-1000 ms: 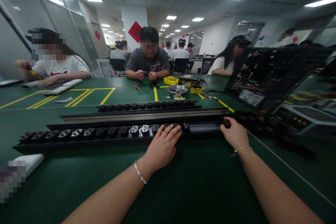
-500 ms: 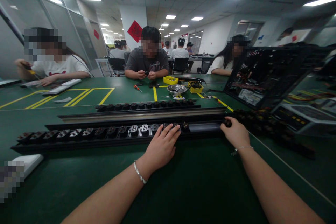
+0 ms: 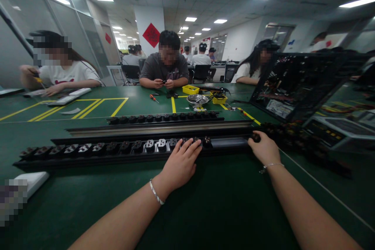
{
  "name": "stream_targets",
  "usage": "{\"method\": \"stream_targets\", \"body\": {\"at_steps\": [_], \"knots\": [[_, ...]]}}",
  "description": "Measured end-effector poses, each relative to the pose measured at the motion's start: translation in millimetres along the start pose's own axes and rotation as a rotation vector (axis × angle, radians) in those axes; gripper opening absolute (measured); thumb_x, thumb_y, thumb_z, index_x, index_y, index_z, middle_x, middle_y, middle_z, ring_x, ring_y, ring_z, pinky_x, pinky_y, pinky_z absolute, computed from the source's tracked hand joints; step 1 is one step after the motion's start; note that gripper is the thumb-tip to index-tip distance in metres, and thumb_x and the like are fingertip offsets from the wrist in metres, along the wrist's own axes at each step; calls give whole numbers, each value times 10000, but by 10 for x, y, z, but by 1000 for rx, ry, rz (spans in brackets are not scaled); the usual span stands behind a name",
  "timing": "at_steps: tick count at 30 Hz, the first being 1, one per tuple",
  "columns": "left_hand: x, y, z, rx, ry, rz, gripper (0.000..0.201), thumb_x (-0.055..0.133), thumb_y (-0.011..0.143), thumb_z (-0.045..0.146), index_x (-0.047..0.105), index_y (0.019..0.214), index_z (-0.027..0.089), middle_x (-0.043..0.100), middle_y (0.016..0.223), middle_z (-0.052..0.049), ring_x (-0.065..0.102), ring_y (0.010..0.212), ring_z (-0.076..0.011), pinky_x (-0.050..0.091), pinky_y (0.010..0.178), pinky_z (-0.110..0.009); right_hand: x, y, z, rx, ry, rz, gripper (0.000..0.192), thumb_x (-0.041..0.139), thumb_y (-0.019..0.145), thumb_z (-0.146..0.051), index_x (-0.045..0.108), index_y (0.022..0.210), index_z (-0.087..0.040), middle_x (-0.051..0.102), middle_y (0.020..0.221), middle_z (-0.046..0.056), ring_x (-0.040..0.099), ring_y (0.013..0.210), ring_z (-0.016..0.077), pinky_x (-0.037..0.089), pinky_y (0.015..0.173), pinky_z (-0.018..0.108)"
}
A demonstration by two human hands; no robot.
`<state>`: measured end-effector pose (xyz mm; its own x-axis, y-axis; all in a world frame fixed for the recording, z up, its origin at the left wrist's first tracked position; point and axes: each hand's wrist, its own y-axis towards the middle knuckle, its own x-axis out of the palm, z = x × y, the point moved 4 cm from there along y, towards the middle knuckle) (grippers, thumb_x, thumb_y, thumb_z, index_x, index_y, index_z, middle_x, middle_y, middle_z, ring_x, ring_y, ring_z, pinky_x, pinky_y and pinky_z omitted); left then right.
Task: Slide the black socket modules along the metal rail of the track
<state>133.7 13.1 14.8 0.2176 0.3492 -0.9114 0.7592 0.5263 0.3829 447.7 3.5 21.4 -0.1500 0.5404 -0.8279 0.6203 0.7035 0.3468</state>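
A long black rail (image 3: 96,160) runs across the table in front of me, with a row of black socket modules (image 3: 137,146) seated along it from its left end to past the middle. My left hand (image 3: 181,160) lies over the row near its right end, fingers stretched out and resting on the modules, some of which it covers. Just right of those fingertips the last module (image 3: 207,141) shows. Beyond it the rail's channel (image 3: 228,143) is bare. At the rail's right end my right hand (image 3: 265,149) pinches a black socket module (image 3: 256,137), partly hidden by the fingers.
Behind the rail lie another long strip (image 3: 158,129) and a second row of black modules (image 3: 158,118). Loose dark parts (image 3: 316,148) and an open black case (image 3: 304,86) are at the right. A metal bowl (image 3: 197,100) and yellow bins (image 3: 190,89) sit farther back. People work opposite.
Both hands stay almost where they were, with only a slight shift of the whole view. The person at the far left has moved the head a little.
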Motion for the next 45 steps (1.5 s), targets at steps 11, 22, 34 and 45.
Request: {"method": "stream_targets", "body": {"at_steps": [11,22,34,45], "knots": [[-3,-4,-2,6,12,-3,541,449,886,325,338,1406,224,319,1501,-27,254,1376,-237,198,1135,-457,3,37,56,25,9,18,481,517,725,-381,620,1143,-165,669,963,125,613,884,260,464,792,364],[1,-3,-5,6,18,-2,537,443,890,332,337,1406,225,317,1502,-27,257,1374,-236,192,1135,-458,4,48,90,38,6,21,479,510,738,-388,616,1146,-159,669,964,138,621,853,267,465,787,378],[-2,-2,-3,4,-14,13,534,440,887,313,345,1406,229,333,1495,-23,263,1372,-235,186,1138,-458,-19,61,105,86,8,-20,501,513,733,-399,606,1166,-167,665,1013,144,621,892,291,464,802,397],[3,-5,-5,5,-12,5,532,438,889,319,347,1403,218,322,1500,-26,252,1376,-236,184,1138,-459,-36,72,127,99,3,-15,491,506,745,-397,608,1169,-171,664,1023,133,619,889,277,465,796,381]]}}
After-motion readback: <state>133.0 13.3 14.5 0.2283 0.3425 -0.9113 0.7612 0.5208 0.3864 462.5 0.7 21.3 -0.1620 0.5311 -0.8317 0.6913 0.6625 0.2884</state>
